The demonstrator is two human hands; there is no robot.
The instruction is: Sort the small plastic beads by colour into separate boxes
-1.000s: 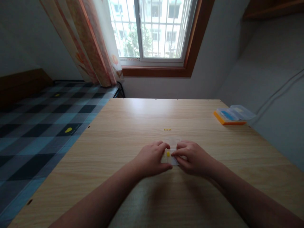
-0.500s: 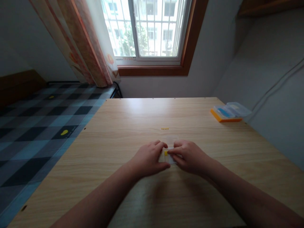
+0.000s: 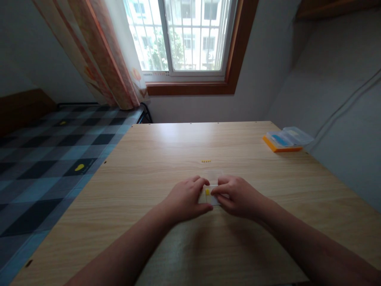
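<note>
A small clear plastic box (image 3: 214, 201) lies on the table in front of me, with what looks like its see-through lid (image 3: 214, 174) folded back behind it. My left hand (image 3: 187, 198) grips the box from the left, fingers at its far edge and thumb at the near edge. Inside the box, toward its left end, sits a small yellow piece (image 3: 207, 192). My right hand (image 3: 235, 196) reaches in from the right, its fingertips drawn together over the box beside the yellow piece. Whatever those fingertips may pinch is too small to make out.
Beyond the box, several tiny yellow pieces (image 3: 206, 161) stand in a row on the wooden table (image 3: 154, 159). An orange-based case (image 3: 282, 143) with its clear lid raised is at the far right. A bed with a checked cover (image 3: 59, 159) adjoins the left side.
My right index fingertip has shifted slightly right, away from the yellow piece. My left hand keeps its hold on the box; the whole view has drifted a little.
</note>
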